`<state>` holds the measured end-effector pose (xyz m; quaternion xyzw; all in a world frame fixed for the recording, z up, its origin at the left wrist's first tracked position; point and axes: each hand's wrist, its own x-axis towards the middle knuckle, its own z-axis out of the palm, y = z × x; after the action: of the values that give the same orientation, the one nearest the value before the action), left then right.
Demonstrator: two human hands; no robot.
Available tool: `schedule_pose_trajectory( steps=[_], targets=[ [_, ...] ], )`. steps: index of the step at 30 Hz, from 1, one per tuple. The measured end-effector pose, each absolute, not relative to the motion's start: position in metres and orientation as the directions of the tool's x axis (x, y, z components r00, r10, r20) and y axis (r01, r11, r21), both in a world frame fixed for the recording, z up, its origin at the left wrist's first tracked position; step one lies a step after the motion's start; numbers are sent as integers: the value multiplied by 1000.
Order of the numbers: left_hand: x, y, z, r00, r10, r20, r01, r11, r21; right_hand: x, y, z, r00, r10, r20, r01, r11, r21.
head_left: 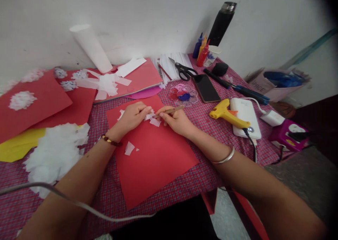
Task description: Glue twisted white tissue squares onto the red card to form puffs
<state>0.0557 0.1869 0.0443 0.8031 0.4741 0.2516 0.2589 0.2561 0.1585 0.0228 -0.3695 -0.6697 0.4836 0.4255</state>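
A red sheet of paper (158,159) lies on the checked cloth in front of me. Over its far part, my left hand (133,115) is closed, with thumb and fingers pinching small white tissue paper (149,116). My right hand (175,120) grips a thin brown stick (174,109) like a pen, its tip close to that tissue; whether it is a brush or a pencil I cannot tell. A loose square of tissue (155,122) lies between the hands. Another torn piece (129,148) rests nearer to me on the red sheet.
White tissue squares (56,153) are heaped at left, near red sheets with fluffy tissue balls (23,100). Behind are a paper roll (92,50) and scissors (183,70). On the right are a phone (206,88), yellow glue gun (228,115) and power bank (244,115). A cable (87,206) crosses my left forearm.
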Motion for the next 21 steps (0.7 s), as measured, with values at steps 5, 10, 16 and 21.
schedule_pose_trajectory(
  steps=[5, 10, 16, 21],
  targets=[
    [52, 184, 44, 437, 894, 95, 605, -371, 705, 253, 158, 22, -336, 916, 220, 107, 269, -957],
    [51, 184, 38, 429, 899, 91, 613, -364, 702, 259, 158, 23, -192, 971, 142, -56, 133, -989],
    [49, 177, 47, 430, 892, 138, 593, -394, 702, 260, 159, 26, -168, 979, 118, -139, 95, -986],
    [55, 157, 66, 639, 696, 327, 648, -717, 257, 258, 161, 26, -177, 978, 108, -137, 85, -987]
  ],
)
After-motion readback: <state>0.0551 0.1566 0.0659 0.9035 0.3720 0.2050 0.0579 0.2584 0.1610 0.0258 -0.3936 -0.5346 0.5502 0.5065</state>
